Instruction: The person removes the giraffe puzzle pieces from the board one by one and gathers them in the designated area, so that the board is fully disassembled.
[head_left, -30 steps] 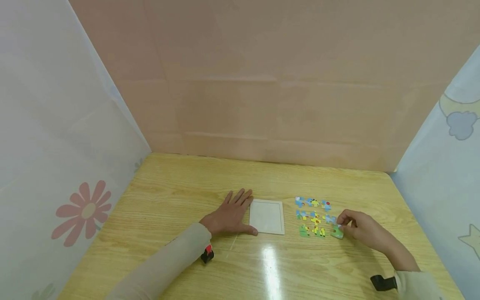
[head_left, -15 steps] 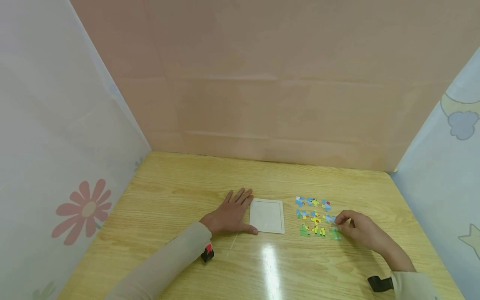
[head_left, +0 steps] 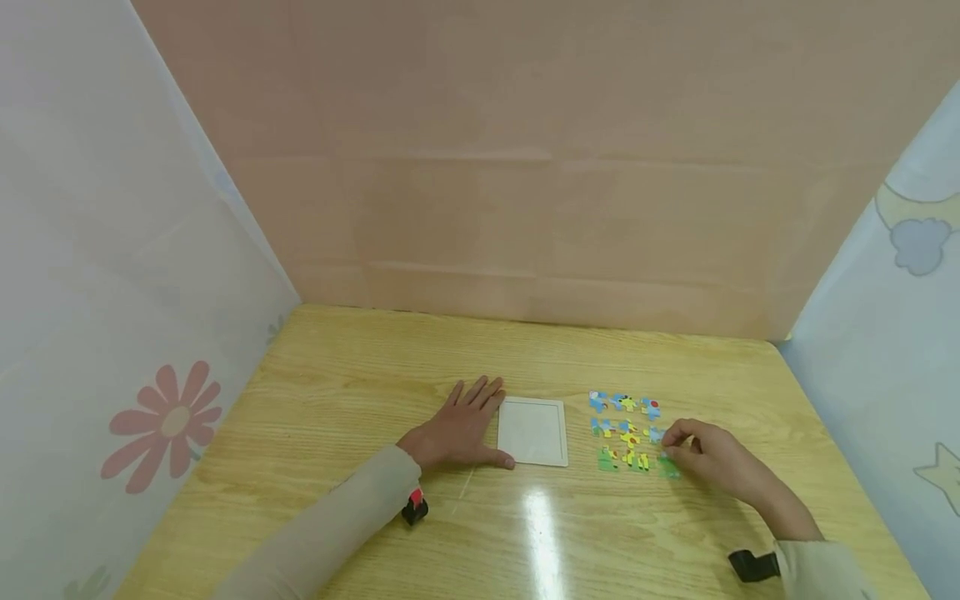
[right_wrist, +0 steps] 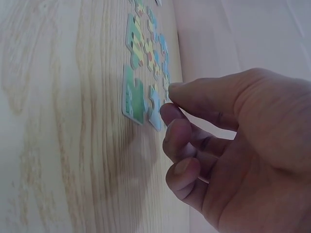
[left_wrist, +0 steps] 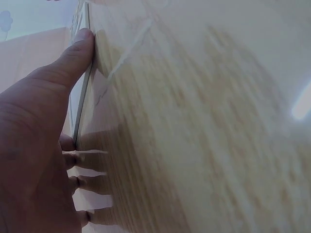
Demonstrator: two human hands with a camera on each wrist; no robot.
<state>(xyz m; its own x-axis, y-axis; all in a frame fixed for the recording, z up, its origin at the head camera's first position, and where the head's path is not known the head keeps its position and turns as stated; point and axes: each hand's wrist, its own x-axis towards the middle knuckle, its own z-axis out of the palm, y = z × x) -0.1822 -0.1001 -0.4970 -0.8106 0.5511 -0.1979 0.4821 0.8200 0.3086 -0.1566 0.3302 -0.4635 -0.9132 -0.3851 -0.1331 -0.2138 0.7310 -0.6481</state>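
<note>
My left hand (head_left: 462, 430) rests on the table with fingers spread. Its thumb (left_wrist: 73, 60) and fingertips touch the left edge of a square, pale puzzle tray (head_left: 532, 432). Several colourful jigsaw pieces lie to the right in loose rows. My right hand (head_left: 712, 458) hovers at the right end of these rows, fingers loosely curled. Nothing shows between its thumb and index finger in the right wrist view. Nearest to its fingertips are a light-blue jigsaw piece (right_wrist: 154, 109) and a green jigsaw piece (right_wrist: 133, 97), which lies flat on the wood. The fingers partly cover both in the head view.
The wooden table (head_left: 360, 358) meets a tan wall sheet (head_left: 465, 217) at the back. Printed white sheets flank it on the left (head_left: 97, 250) and right. Bare wood lies in front of the tray, with a bright light reflection (head_left: 542, 533).
My right hand has let go of the green jigsaw piece, which now lies flat in the bottom row, and has shifted slightly left. My left hand and the tray have stayed put.
</note>
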